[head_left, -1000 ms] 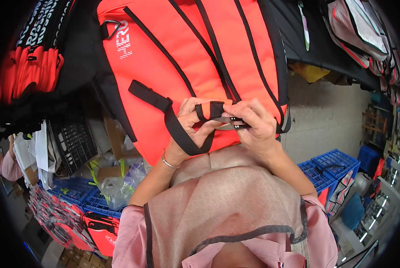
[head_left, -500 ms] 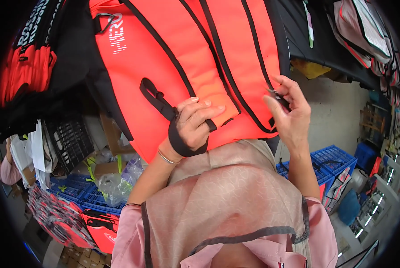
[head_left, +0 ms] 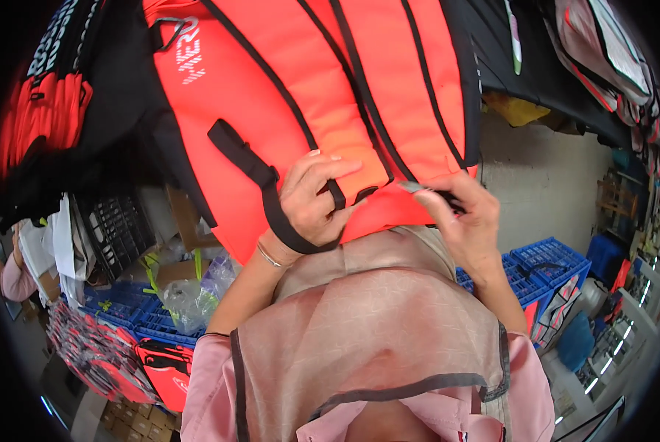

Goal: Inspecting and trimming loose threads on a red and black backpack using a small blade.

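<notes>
A large bright coral bag (head_left: 212, 166) with black trim lies before me, its padded straps running away from me. My left hand (head_left: 309, 202) grips the near end of one padded shoulder strap (head_left: 367, 171). A black webbing strap (head_left: 245, 155) loops across the back of that hand. Small thread snips (head_left: 411, 187) with a metal tip are held in my right hand (head_left: 468, 217), mostly hidden by its fingers. Their tip points left, close to the end of the padded strap; whether it touches anything I cannot tell.
Red straps (head_left: 46, 118) hang at the far left. Blue crates (head_left: 551, 259) stand at right, others at left with a clear plastic bag (head_left: 186, 306). A toothbrush-shaped tool (head_left: 515, 44) lies on the black surface at far right. Another person's sleeve (head_left: 17, 278) shows at left.
My right hand has moved left and slightly down, bringing the snips' tip toward the strap end in my left hand. The black webbing and left fingers have shifted a little.
</notes>
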### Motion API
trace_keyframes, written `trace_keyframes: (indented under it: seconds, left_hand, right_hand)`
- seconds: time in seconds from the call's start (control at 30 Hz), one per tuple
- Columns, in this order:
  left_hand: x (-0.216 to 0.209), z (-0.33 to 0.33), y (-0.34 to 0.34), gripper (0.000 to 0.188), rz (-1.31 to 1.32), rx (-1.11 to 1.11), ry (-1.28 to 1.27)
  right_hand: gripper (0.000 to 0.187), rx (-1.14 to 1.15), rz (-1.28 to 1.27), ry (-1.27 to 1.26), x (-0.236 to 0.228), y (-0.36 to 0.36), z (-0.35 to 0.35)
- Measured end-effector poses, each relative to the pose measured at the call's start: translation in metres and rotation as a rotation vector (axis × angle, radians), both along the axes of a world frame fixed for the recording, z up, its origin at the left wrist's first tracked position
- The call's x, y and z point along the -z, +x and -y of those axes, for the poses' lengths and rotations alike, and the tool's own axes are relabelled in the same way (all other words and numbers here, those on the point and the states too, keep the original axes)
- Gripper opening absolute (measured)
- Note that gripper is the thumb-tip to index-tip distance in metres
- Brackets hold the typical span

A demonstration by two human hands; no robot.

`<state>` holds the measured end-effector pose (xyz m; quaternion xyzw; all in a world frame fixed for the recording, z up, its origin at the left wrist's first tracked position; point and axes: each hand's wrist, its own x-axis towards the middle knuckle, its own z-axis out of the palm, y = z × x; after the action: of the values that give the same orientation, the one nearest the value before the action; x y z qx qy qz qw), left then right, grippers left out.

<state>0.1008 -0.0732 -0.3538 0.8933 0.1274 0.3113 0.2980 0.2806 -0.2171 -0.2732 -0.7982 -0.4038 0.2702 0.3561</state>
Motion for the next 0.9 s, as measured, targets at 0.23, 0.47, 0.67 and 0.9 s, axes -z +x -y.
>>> trace_keyframes:
  seconds: [0.23, 0.47, 0.67, 0.9]
  left_hand:
    - [-0.014, 0.039, -0.062, 0.041, -0.299, -0.039, -0.278]
    - [-0.018, 0.054, -0.158, 0.028, -0.332, -0.163, -0.186]
    - [0.009, 0.037, -0.166, 0.039, 0.071, -0.960, -0.679]
    - [0.034, 0.010, -0.160, 0.059, 0.242, -0.728, -1.507]
  right_hand:
    - [0.036, 0.157, -0.209, 0.249, 0.005, 0.010, -0.019]
    - [0.027, -0.399, -0.213, 0.216, 0.001, -0.044, -0.078]
    - [0.021, -1.031, 0.052, 0.423, 0.036, -0.090, -0.116]
    - [0.012, -0.742, 0.323, -0.288, 0.023, -0.018, -0.077]
